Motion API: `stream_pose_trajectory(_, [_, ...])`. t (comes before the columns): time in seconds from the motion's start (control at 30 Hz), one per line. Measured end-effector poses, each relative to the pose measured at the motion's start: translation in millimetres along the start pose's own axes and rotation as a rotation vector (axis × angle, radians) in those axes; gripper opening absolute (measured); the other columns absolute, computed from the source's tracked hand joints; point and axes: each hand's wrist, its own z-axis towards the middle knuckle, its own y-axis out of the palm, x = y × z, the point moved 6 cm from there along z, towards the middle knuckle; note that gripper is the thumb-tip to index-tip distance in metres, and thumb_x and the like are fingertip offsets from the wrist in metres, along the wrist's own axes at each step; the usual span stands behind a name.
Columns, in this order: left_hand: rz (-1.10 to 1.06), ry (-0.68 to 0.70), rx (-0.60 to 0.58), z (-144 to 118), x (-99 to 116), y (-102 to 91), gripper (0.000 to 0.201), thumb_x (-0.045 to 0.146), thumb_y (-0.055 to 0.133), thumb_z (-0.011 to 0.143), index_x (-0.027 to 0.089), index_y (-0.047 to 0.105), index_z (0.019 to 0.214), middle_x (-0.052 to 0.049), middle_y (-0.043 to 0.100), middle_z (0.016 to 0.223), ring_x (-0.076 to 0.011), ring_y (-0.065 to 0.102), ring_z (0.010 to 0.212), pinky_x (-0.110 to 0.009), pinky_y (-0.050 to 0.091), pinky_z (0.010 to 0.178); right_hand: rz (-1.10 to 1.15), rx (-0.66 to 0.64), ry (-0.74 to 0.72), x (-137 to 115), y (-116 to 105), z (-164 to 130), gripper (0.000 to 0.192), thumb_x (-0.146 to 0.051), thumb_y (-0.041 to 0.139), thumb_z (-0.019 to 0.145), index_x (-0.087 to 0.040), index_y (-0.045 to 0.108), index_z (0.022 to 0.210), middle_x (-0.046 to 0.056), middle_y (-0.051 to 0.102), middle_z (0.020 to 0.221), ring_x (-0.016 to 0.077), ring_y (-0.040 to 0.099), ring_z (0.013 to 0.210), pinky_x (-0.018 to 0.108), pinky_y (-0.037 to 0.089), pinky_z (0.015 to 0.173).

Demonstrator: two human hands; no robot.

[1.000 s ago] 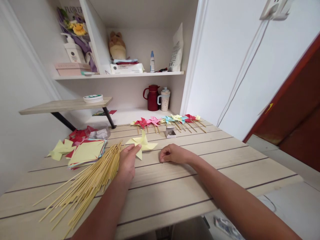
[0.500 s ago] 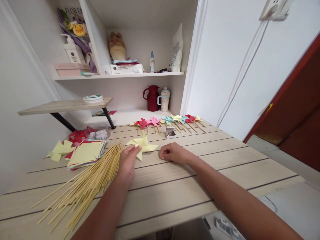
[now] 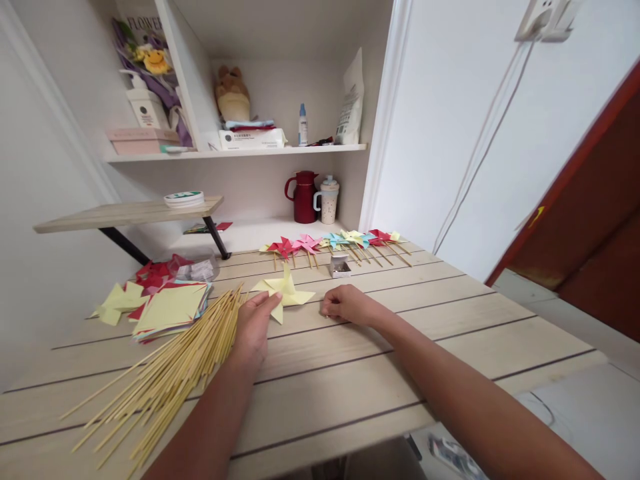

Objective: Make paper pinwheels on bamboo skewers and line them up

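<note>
Left hand (image 3: 255, 320) rests on the desk (image 3: 450, 320), thumb and fingers pinching the near blade of the yellow paper pinwheel (image 3: 285, 291). Right hand (image 3: 345, 305) lies just beside it, loosely curled; whether it grips anything cannot be told. The pinwheel lies flat mid-desk, blades spread, one tip pointing up and away; no single long axis. Judged light, flimsy, easily creased: best held at the centre. Bamboo skewers (image 3: 175, 373) fan out left, touching the wrist, beside stacked paper squares (image 3: 170, 307).

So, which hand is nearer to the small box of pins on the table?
The right hand. It rests curled on the table just in front of the small box. The left hand is farther away, touching the yellow pinwheel.
</note>
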Motion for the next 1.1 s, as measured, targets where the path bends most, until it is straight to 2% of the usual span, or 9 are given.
stream_pose_trajectory(0.3, [0.003,-0.009,-0.046,-0.6,-0.5,0.0,0.028,0.028,0.086,0.056,0.015,0.076,0.079,-0.006,0.076,0.085,-0.0179,0.066,0.083,-0.029,0.044,0.083,-0.024,0.028,0.056,5.2,-5.1,5.5,0.014,-0.025,0.068,0.071,-0.018,0.061,0.062,-0.003,0.057,0.052,0.0089,0.045,0.047,0.022,0.036,0.047])
stream_pose_trajectory(0.63, [0.048,-0.012,-0.151,-4.4,3.7,4.1,0.033,0.033,0.087,0.057,0.014,0.077,0.081,-0.007,0.075,0.078,-0.0198,0.067,0.082,-0.029,0.045,0.081,-0.007,0.088,0.145,4.8,-14.2,-0.5,0.014,-0.025,0.067,0.073,-0.019,0.057,0.064,-0.003,0.058,0.052,0.0080,0.046,0.041,0.021,0.036,0.043])
stream_pose_trajectory(0.9, [0.025,-0.017,-0.123,-0.8,0.0,0.7,0.032,0.031,0.088,0.057,0.016,0.077,0.083,-0.005,0.075,0.078,-0.0193,0.067,0.084,-0.029,0.046,0.083,0.028,0.075,0.182,13.5,-15.2,3.5,0.014,-0.029,0.064,0.078,-0.018,0.063,0.071,0.000,0.062,0.057,0.0067,0.046,0.041,0.020,0.036,0.042])
stream_pose_trajectory(1.1, [0.014,-0.027,-0.136,-0.8,-1.0,0.8,0.030,0.031,0.087,0.058,0.015,0.076,0.082,-0.005,0.075,0.078,-0.0187,0.067,0.083,-0.027,0.046,0.081,-0.081,0.128,0.177,18.0,-22.1,9.0,0.015,-0.029,0.067,0.077,-0.018,0.062,0.068,0.000,0.063,0.058,0.0087,0.051,0.045,0.022,0.037,0.047])
